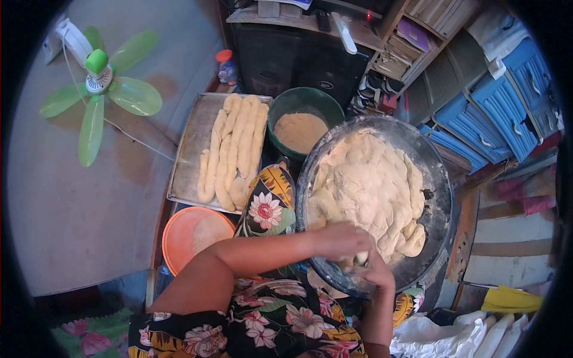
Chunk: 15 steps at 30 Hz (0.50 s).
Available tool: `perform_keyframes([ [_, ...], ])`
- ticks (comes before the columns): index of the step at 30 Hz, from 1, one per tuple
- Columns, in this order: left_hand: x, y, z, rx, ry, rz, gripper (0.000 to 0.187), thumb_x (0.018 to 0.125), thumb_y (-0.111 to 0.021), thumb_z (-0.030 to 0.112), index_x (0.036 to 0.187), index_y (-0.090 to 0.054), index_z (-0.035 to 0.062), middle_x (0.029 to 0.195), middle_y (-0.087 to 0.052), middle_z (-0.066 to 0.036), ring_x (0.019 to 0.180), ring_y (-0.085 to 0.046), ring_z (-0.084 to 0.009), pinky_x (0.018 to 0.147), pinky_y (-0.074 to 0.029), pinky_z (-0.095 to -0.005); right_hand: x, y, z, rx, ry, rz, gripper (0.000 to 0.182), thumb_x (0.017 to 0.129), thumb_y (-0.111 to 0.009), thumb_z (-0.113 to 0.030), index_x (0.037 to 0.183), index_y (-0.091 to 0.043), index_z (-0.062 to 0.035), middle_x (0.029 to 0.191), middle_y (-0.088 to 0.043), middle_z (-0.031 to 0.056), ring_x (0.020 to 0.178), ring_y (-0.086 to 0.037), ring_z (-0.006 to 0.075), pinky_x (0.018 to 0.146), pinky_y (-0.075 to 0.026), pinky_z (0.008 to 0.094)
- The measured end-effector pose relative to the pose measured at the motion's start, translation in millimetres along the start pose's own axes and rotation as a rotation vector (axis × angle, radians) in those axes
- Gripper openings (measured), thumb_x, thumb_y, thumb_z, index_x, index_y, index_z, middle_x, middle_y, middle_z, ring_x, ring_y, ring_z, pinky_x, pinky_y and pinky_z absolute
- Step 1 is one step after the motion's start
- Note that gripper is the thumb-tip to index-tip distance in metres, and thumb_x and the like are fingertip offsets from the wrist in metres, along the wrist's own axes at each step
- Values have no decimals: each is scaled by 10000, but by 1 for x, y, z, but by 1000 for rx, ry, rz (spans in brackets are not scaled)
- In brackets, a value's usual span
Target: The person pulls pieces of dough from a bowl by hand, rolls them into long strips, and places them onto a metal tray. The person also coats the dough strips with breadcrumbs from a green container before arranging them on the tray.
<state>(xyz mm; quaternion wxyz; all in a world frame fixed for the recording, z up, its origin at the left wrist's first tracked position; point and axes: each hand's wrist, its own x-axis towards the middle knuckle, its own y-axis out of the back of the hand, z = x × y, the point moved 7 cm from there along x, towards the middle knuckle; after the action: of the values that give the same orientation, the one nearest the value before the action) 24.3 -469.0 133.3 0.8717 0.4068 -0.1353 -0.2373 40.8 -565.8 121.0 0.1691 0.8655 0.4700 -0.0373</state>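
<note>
A large mound of floury dough (373,185) fills much of a wide dark basin (439,232). At the basin's near side my left hand (341,241) is closed on dough, its fingers slightly smeared by motion. My right hand (377,271) meets it from the right, closed around the same spot. Between the two hands a small pale bit of dough (361,257) shows; the rest of what they grip is hidden. Rounded dough lumps (413,240) lie just right of the hands, against the mound.
Long dough strips (239,140) lie on a metal tray (190,140). A green tub (280,98) holds brownish powder, and an orange bowl (173,235) holds pale powder. Blue drawers (504,113) stand at right. A green-bladed fan (98,83) is at left.
</note>
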Motion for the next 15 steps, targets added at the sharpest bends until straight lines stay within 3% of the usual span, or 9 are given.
perform_keyframes([
  [2, -7, -19, 11, -6, -234, 195, 394, 717, -604, 219, 1064, -495, 69, 970, -529, -97, 878, -558, -305, 742, -444, -400, -1, -10, 25, -8, -154, -138, 758, 630, -750, -104, 1272, -357, -12, 1165, -498, 94, 1068, -473, 172, 911, -371, 283],
  [3, -12, -9, 14, -112, -125, -15, 485, 722, -626, 248, 1151, -472, 81, 1123, -497, -94, 1009, -525, -304, 846, -418, -401, -4, -13, 26, 37, -184, -158, 689, 640, -743, -102, 1237, -412, -5, 1103, -533, 85, 1033, -499, 168, 896, -384, 279],
  [4, -16, -7, 12, -110, -124, -16, 485, 722, -626, 248, 1151, -472, 81, 1123, -497, -94, 1009, -525, -304, 846, -418, -401, -6, -16, 24, 80, -215, -181, 622, 650, -736, -100, 1201, -467, 3, 1041, -569, 77, 998, -524, 165, 881, -397, 276],
  [6, -28, 11, -8, 38, 110, 312, 554, 719, -650, 205, 1219, -439, 92, 1275, -422, -124, 1171, -427, -318, 964, -340, -415, -14, 1, -11, 72, -208, -86, 545, 655, -736, -118, 1134, -513, 15, 987, -584, 71, 955, -543, 159, 849, -412, 271],
  [7, -29, 10, -28, 51, 139, 251, 591, 724, -664, 169, 1257, -421, 98, 1384, -311, -135, 1271, -308, -340, 1040, -239, -442, -20, 13, -30, 62, -197, 13, 472, 660, -735, -135, 1066, -559, 27, 933, -599, 65, 911, -562, 154, 817, -427, 267],
  [8, -30, 7, -44, 50, 143, 245, 591, 724, -664, 169, 1257, -421, 98, 1384, -311, -135, 1271, -308, -340, 1040, -239, -442, -29, 19, -36, 69, -199, 11, 472, 660, -735, -135, 1066, -559, 27, 933, -599, 65, 911, -562, 154, 817, -427, 267],
  [10, -31, 4, -69, 217, 255, 203, 503, 715, -685, 178, 1158, -471, 72, 1287, -417, -153, 1187, -411, -339, 972, -327, -429, -46, 51, -50, 213, -15, 187, 521, 680, -727, -186, 1113, -529, 24, 858, -593, 62, 705, -551, 115, 622, -430, 207],
  [14, -16, 23, -54, -82, 322, 182, 385, 732, -688, 204, 1018, -489, 41, 1110, -527, -171, 1036, -516, -351, 852, -407, -423, -58, 89, -50, 470, 302, 308, 586, 675, -728, -228, 1159, -504, 13, 863, -593, 83, 701, -556, 103, 608, -434, 206],
  [15, -16, 41, -46, -168, 322, 294, 351, 743, -681, 204, 972, -478, 34, 1030, -545, -179, 965, -538, -360, 798, -421, -424, -53, 103, -51, 488, 370, 422, 541, 694, -708, -196, 1150, -505, 12, 882, -595, 80, 714, -561, 124, 624, -443, 225],
])
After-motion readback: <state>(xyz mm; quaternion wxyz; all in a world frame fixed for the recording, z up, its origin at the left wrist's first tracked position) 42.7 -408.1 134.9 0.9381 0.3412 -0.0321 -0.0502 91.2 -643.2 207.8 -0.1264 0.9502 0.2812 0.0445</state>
